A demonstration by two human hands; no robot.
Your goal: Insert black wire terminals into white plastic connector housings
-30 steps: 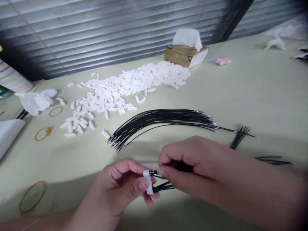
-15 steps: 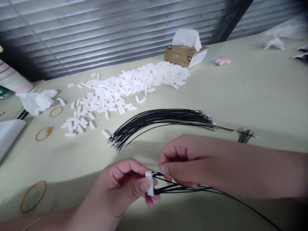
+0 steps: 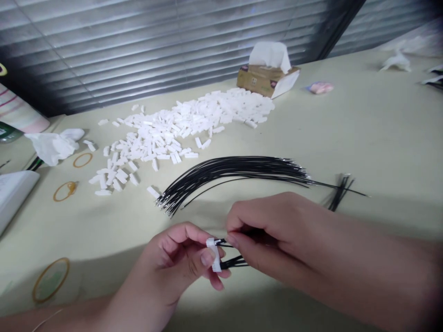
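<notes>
My left hand pinches a small white connector housing between thumb and fingers, low in the middle of the view. Short black wires stick out of the housing to the right. My right hand is closed on those wires right beside the housing, its thumb and forefinger pinched on the top wire. Just beyond the hands lies a bundle of loose black wires with bare metal tips. Farther back is a pile of white connector housings.
A tissue box stands behind the pile. Crumpled tissue, rubber bands and a white book edge lie at the left. More black wire ends lie at the right. Window blinds run along the table's far edge.
My right hand drew back to the right along the wires, then came in again to the housing and now pinches the top wire at the connector. The left hand rose slightly.
</notes>
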